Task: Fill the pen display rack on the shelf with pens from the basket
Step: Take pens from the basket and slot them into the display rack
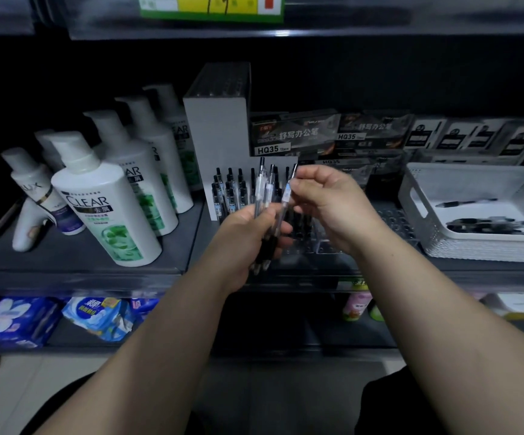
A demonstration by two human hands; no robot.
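In front of the dark middle shelf, grips a bunch of clear-barrelled pens with black rubber grips (262, 199) upright in the left hand (248, 237), fingers curled round the lower ends. Pinches one more pen of the same kind (286, 193) near its top, just beside the bunch, between thumb and fingertips of the right hand (326, 202). Holds both before the clear plastic pen display rack with white stepped backboard (394, 219), its left rows filled with standing black-topped pens (230, 191). Has the white perforated plastic basket (417, 199) just right of the rack, a few dark pens (489, 222) lying inside, and white green-labelled shampoo pump bottles (106, 211) to the left.
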